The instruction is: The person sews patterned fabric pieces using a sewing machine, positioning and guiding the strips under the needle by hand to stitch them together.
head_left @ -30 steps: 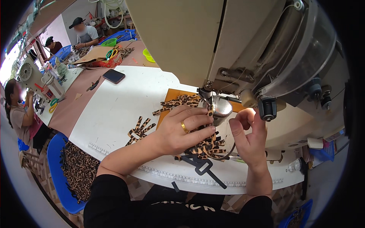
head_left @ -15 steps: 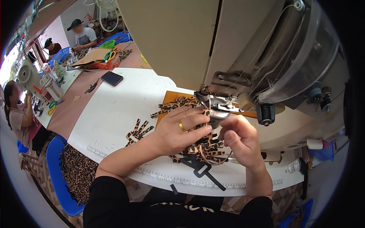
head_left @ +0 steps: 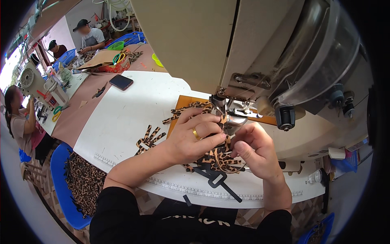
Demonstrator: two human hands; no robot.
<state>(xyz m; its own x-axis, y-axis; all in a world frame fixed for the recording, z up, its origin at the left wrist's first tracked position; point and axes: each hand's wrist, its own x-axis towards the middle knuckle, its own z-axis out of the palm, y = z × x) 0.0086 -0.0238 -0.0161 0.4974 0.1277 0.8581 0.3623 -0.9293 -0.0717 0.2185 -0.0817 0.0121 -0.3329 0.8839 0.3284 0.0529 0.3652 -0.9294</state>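
Observation:
Under the head of a sewing machine (head_left: 239, 112), my left hand (head_left: 199, 136), with a gold ring, pinches a leopard-print strap (head_left: 223, 122) beside the presser foot. My right hand (head_left: 256, 150) is just right of it, fingers curled in and thumb bent. Its fingertips meet the edge of the printed pieces, and whatever they grip is hidden. Below my hands lie more leopard-print strips (head_left: 227, 162), a thin curved cord and a black strap with a buckle-like slider (head_left: 217, 181). Another bunch of leopard-print strips (head_left: 150, 138) rests left of my left hand.
A phone (head_left: 121, 82) lies on the white table (head_left: 109, 122), which has a ruler printed along its near edge. A blue basket (head_left: 61, 183) of leopard-print pieces stands at lower left. Scissors (head_left: 57, 114) lie farther left. Several people work at the left and back.
My right hand has shifted slightly left, bringing its fingertips closer to the strap. My left hand stays by the presser foot with its fingers more bent. The whole view has shifted slightly.

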